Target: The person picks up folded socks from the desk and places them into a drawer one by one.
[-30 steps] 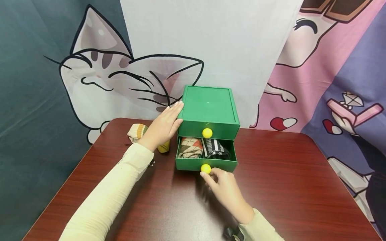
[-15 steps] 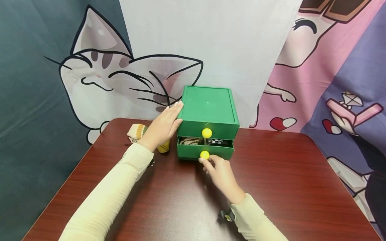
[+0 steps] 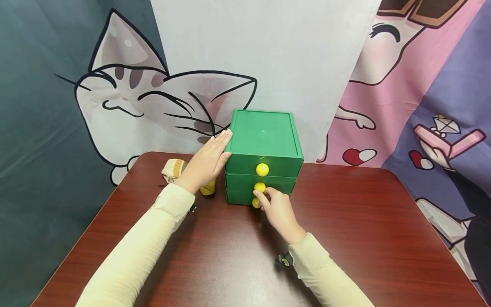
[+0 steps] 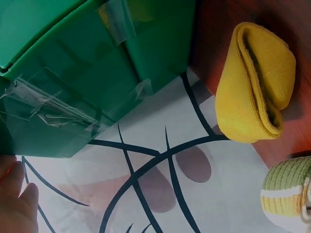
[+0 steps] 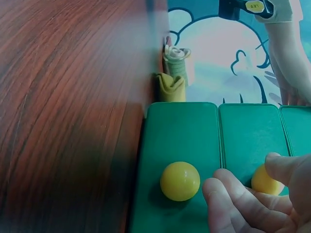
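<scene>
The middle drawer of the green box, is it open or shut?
It looks shut: the middle drawer lines up with the bottom drawer and shows no inside. The right hand holds its yellow knob.

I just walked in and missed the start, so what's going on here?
A person's left hand rests at the top left edge of a green drawer box on a table, while the right hand holds the yellow knob of the middle drawer. This one, the top drawer and the bottom drawer look closed. To the box's left lie a folded yellow cloth and a striped roll.
</scene>
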{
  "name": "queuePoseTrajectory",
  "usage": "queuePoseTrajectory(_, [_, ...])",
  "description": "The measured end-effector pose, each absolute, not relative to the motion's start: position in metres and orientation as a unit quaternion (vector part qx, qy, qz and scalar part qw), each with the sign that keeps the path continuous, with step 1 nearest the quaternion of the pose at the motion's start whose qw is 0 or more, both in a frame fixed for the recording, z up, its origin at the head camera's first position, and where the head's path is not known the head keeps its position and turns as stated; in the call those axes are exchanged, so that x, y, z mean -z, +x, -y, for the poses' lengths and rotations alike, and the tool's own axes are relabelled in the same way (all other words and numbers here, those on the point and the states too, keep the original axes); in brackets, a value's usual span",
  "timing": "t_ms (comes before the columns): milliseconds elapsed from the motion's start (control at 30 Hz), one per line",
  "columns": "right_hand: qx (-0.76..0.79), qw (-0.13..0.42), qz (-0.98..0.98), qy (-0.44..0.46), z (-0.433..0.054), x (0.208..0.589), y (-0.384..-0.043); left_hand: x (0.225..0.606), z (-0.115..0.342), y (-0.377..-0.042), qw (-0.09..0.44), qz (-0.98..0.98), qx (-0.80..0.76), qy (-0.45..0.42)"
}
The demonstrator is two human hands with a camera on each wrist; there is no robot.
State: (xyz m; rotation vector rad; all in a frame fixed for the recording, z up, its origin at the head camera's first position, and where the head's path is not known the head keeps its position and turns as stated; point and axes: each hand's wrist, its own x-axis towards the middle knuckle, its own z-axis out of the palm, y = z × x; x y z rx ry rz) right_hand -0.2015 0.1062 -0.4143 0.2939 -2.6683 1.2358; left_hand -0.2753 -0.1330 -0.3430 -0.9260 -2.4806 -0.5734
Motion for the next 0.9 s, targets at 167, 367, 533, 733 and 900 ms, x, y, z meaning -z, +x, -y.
queuePoseTrajectory(167, [-0.413,0.097,0.9,0.104,-0.107,0.416,-0.204,0.343,0.134,-0.276,0.217,0.893,0.209,-0.334])
queuePoseTrajectory(367, [-0.426,0.092,0.892,0.117,-0.114,0.418,-0.201,0.344,0.134,-0.277,0.212,0.892,0.214,-0.336])
queuePoseTrajectory(533, [-0.423,0.139,0.885,0.137,-0.126,0.405,-0.191,0.343,0.134,-0.277,0.212,0.892,0.213,-0.338])
queuePoseTrajectory(733, [-0.385,0.321,0.831,0.241,-0.147,0.382,-0.186,0.345,0.133,-0.276,0.218,0.89,0.218,-0.336])
queuePoseTrajectory(900, [-0.352,0.441,0.767,0.304,-0.166,0.367,-0.193,0.346,0.132,-0.274,0.219,0.888,0.231,-0.33])
